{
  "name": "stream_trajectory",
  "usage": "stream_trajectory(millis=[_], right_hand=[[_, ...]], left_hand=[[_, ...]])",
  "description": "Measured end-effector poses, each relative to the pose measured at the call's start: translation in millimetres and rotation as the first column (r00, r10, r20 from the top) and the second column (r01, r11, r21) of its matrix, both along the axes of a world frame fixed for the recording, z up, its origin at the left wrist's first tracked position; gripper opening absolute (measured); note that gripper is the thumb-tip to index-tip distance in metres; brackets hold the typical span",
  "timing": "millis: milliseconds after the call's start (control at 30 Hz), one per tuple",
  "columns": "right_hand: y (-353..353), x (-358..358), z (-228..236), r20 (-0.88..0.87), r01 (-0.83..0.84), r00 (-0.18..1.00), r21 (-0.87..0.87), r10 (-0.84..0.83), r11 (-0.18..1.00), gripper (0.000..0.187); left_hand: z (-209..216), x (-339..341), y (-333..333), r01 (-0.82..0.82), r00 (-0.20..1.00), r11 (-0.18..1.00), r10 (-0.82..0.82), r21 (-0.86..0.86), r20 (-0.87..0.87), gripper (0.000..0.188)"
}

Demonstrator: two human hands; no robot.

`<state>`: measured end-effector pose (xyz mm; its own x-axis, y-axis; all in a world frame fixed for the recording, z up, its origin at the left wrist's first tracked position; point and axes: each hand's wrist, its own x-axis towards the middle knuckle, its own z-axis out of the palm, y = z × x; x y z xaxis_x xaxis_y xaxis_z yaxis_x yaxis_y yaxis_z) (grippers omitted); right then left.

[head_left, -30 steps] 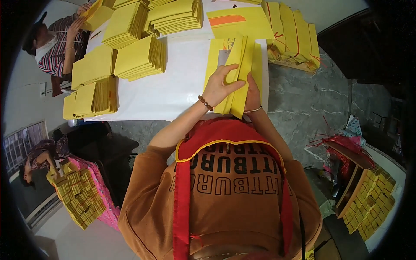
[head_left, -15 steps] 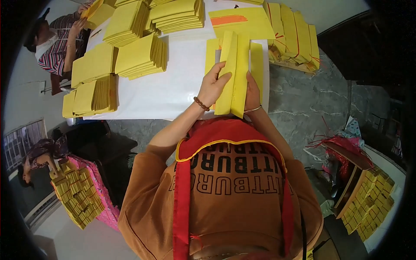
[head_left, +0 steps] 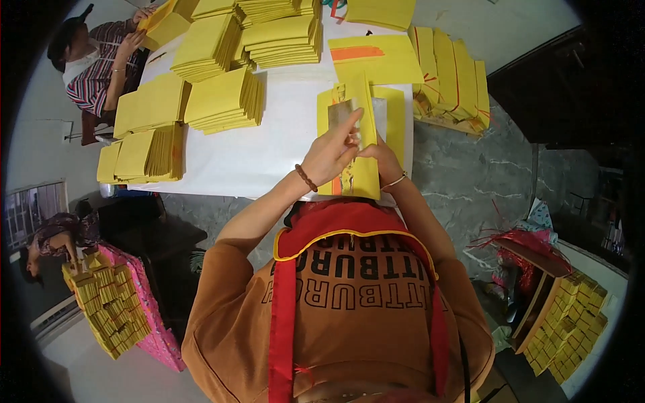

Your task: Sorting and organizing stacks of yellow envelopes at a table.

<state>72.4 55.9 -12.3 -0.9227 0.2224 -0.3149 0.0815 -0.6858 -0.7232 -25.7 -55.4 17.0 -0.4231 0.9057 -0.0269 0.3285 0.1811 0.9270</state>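
A folded yellow paper (head_left: 366,181) stands partly raised at the table's near right, over a flat yellow sheet (head_left: 401,127). My left hand (head_left: 329,154) is bent around its raised part, the index finger reaching up along it and the other fingers curled at the fold. From the right, my right hand (head_left: 385,162) grips the same paper, its thumb lying across the front. A greyish-brown patch (head_left: 338,115) and an orange strip show on the left beside the fold. What lies inside the fold is mostly hidden by my left fingers.
Stacks of folded yellow paper (head_left: 222,101) line the table's (head_left: 282,134) left and far side. A yellow sheet with an orange stripe (head_left: 376,59) lies beyond my hands. Red-tied bundles (head_left: 450,77) stand to the right. Another person (head_left: 101,60) handles yellow paper at far left.
The upright yellow fold has swung to the right, uncovering the greyish-brown patch. My left hand has shifted across the fold, and my right thumb has come over the paper's front.
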Motion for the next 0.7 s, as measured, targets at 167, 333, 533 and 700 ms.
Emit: stream_trajectory(millis=[167,333,533,700], right_hand=[[2.6,-5.8,22.3,0.155,-0.212,0.974,0.363,0.166,0.907,0.064],[17.3,-5.0,52.0,0.139,-0.408,0.910,0.153,0.390,0.900,0.044],[67.2,20.0,17.8,-0.148,0.029,0.987,-0.210,-0.061,0.977,0.041],[41.0,19.4,0.5,0.026,0.550,0.814,0.284,-0.580,0.785,0.040]], left_hand=[[35.9,-10.4,8.8,0.013,0.412,1.000,0.018,0.026,-0.911,0.060],[58.1,-34.0,11.0,0.285,0.255,0.956,-0.143,-0.066,-0.956,0.027],[88.0,-70.3,11.1,0.036,0.585,0.993,0.072,0.114,-0.808,0.020],[77.1,-58.1,27.6,-0.168,0.680,0.971,0.238,0.168,-0.694,0.013]])
